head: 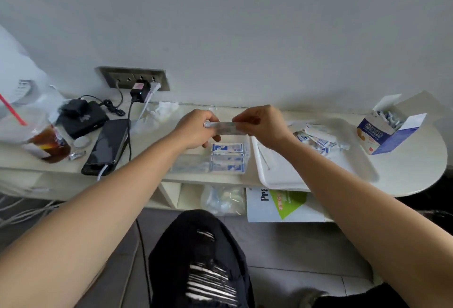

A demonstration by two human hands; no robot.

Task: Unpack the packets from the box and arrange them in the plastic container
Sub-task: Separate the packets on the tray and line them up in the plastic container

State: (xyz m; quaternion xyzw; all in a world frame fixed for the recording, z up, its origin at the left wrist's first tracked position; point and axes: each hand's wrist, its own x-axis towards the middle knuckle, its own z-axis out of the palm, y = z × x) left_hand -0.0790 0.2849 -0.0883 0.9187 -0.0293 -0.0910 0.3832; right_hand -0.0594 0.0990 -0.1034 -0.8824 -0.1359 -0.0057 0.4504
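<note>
The person sits at the desk (416, 160) with a slim bundle of packets (224, 128) held level between both hands. The left hand (196, 128) has its fingers curled round one end. The right hand (264, 126) pinches the other end between thumb and fingertips. The bundle hangs just above the clear plastic container (186, 163), where a few blue-and-white packets (227, 148) already lie in a neat row on the right side.

The step looks like squaring the bundle before it goes in. To do that well, I'd tap the edges flush first, then lower it flat beside the row with the printed faces turned the same way. The left part of the container looks free (though its walls are so clear I can't be sure). Let go only once the bundle is seated, or the packets will fan out.

A loose pile of packets (313, 139) waits on the white tray (294, 173) to the right. Beyond it the open box (382, 133) has more inside, so plenty is left to do.
</note>
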